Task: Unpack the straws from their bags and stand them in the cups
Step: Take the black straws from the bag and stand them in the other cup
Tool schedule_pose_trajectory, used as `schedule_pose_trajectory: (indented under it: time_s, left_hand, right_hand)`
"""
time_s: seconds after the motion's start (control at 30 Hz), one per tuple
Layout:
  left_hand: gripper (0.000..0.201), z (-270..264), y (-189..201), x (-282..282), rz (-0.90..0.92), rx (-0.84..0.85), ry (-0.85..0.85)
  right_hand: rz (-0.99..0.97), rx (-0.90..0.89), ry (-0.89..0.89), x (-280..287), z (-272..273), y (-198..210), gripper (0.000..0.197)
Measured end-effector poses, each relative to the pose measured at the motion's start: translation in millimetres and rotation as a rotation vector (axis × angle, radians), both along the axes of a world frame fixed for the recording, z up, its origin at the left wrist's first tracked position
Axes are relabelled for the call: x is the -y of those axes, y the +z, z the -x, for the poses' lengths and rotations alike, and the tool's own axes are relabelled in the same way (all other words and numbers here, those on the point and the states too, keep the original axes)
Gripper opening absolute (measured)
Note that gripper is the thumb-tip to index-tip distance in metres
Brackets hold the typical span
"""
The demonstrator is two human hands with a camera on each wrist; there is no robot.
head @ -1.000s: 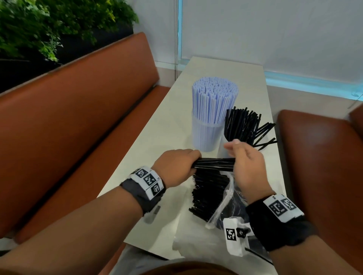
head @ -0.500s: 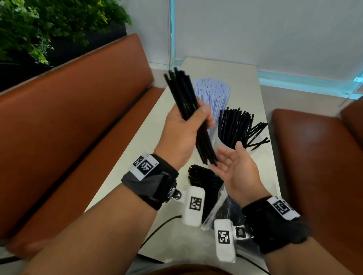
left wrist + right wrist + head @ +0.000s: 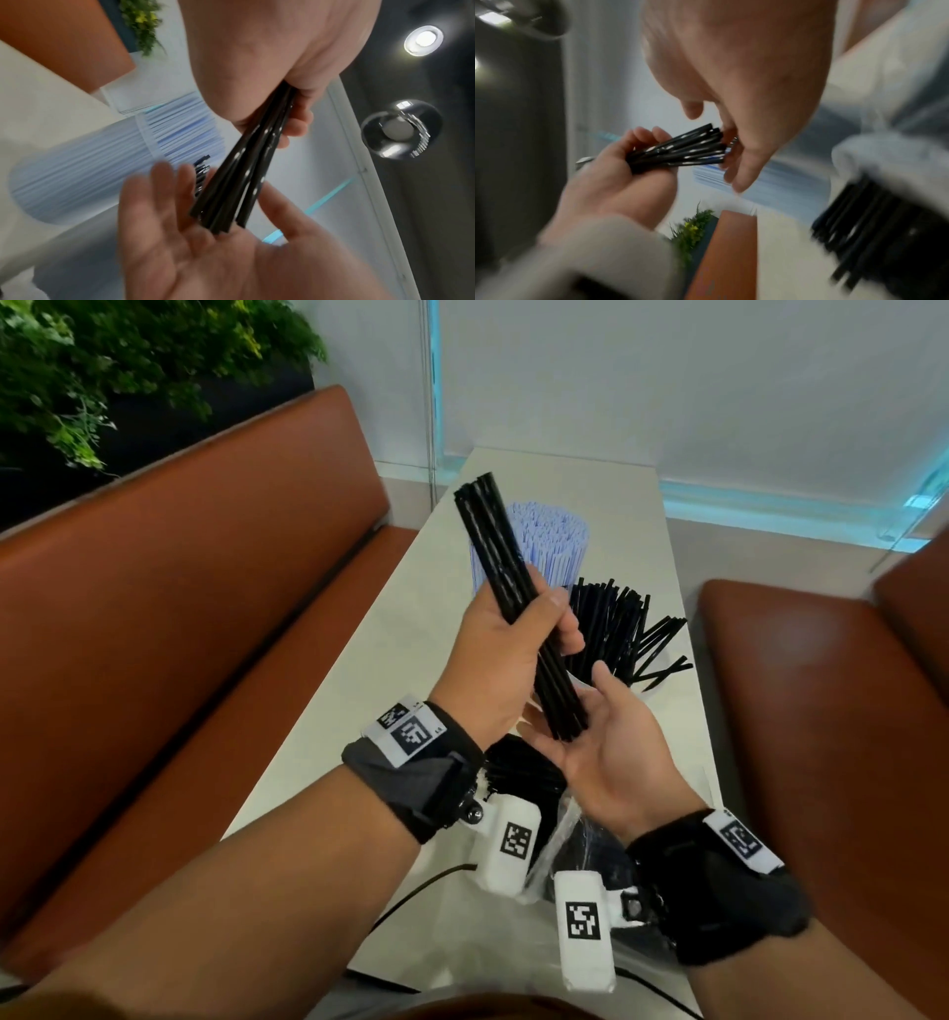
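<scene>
Gripping a bundle of black straws (image 3: 518, 613) mid-length, my left hand (image 3: 506, 660) has its fingers (image 3: 567, 629) curled round it, tilted up-left. My right hand (image 3: 611, 752) lies flat, fingers straight, with the bundle's lower ends on its palm. Beyond stand a cup of pale blue straws (image 3: 552, 539) and a cup of black straws (image 3: 613, 629) on the worktop (image 3: 359, 675). The bag (image 3: 554, 834) lies nearer me.
</scene>
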State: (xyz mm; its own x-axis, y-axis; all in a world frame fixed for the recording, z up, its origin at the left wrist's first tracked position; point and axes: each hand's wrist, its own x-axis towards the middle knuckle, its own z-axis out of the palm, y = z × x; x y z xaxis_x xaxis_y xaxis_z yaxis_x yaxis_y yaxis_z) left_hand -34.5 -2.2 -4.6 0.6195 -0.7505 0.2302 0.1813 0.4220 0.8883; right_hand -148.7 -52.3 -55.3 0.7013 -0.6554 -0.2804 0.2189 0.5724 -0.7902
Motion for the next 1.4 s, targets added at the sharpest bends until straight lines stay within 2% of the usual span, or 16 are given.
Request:
schedule_pose_trajectory:
  time_s: [0.07, 0.17, 0.2, 0.3, 0.43, 0.6, 0.67, 0.73, 0.8, 0.87, 0.93, 1.0, 1.03, 1.23, 1.3, 1.4]
  left_hand:
    - [0.013, -5, 2, -1, 0.013, -0.074, 0.015]
    - [0.016, -1, -1, -2, -0.024, -0.049, -0.003]
    - [0.017, 3, -3, -2, -0.043, -0.026, -0.019]
    - [0.011, 3, -1, -2, -0.047, -0.017, -0.057]
    - [0.008, -8, 13, 3, 0.023, -0.084, 0.026]
    - [0.009, 0, 26, 16, -0.077, 0.111, -0.101]
    - [0.010, 1, 34, 24, -0.076, 0.207, -0.103]
    - [0.012, 0, 44, 34, -0.045, 0.255, -0.025]
    - [0.010, -7, 54, 44, 0.034, 0.205, 0.096]
    - [0.007, -19, 62, 55, 0.120, 0.150, 0.223]
    - [0.008, -25, 62, 67, 0.139, 0.188, 0.318]
    - [0.009, -19, 49, 79, 0.077, 0.266, 0.343]
    - [0.009, -14, 38, 85, 0.023, 0.292, 0.317]
    - [0.007, -20, -32, 95, -0.382, 0.430, 0.204]
    - [0.008, -23, -43, 94, -0.488, 0.491, 0.183]
    - [0.011, -19, -47, 95, -0.577, 0.674, 0.171]
  right_hand:
    - [0.338, -0.087, -0.008, 6, 4, -1, 0.037]
    - [0.849, -0.305, 0.250, 8, 7, 0, 0.027]
    - [0.937, -0.388, 0.294, 7, 5, 0, 0.020]
    - [1.088, -0.562, 0.214, 9, 6, -5, 0.027]
    - [1.179, -0.702, 0.149, 11, 12, -12, 0.028]
    - [1.197, -0.818, 0.098, 15, 14, -11, 0.030]
    - [1.210, -0.826, 0.040, 20, 12, -7, 0.030]
    - [1.255, -0.813, -0.014, 27, 10, -2, 0.026]
    - [1.315, -0.836, -0.035, 38, 12, -1, 0.025]
    - [1.351, -0.974, 0.030, 54, 16, -5, 0.047]
    - [1.356, -1.158, 0.176, 66, 16, -10, 0.048]
    - [1.383, -1.246, 0.307, 74, 12, -17, 0.027]
    - [1.393, -1.245, 0.317, 76, 10, -20, 0.020]
    - [1.464, -1.174, 0.239, 80, 8, -35, 0.017]
    - [1.486, -1.145, 0.229, 82, 8, -38, 0.014]
    - [1.499, -1.123, 0.219, 83, 8, -40, 0.015]
